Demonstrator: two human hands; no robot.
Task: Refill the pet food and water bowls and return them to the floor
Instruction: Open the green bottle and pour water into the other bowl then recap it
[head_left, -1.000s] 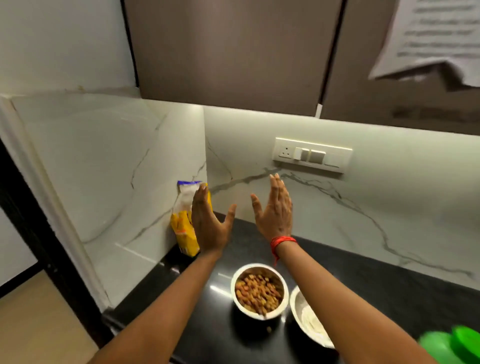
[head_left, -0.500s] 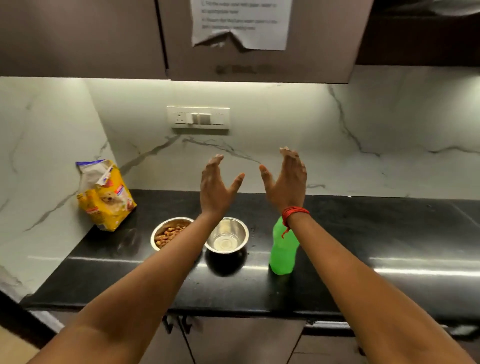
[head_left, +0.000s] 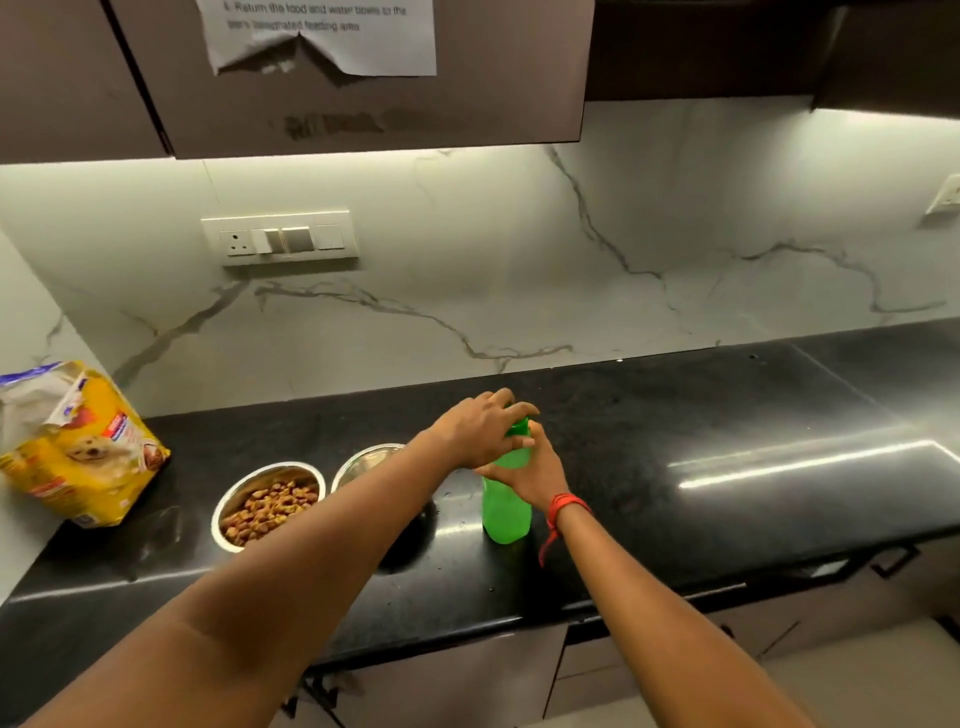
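Observation:
A green plastic bottle (head_left: 506, 512) stands upright on the black countertop (head_left: 675, 467). My left hand (head_left: 480, 428) is closed over its cap from above. My right hand (head_left: 535, 470) grips the bottle's upper body from the right side. A steel bowl (head_left: 267, 501) filled with brown kibble sits left of the bottle. A second steel bowl (head_left: 363, 460) lies between them, mostly hidden under my left forearm. A yellow pet food bag (head_left: 78, 447), its top open, leans at the counter's left end.
The marble backsplash carries a switch plate (head_left: 280, 239). Dark wall cabinets hang above, with a paper sheet (head_left: 322, 34) taped to one door. The counter's front edge runs over lower cabinets (head_left: 457, 675).
Both hands dropped from raised and open above the counter onto the green bottle, the left onto its cap, the right around its body. The view swung right and down.

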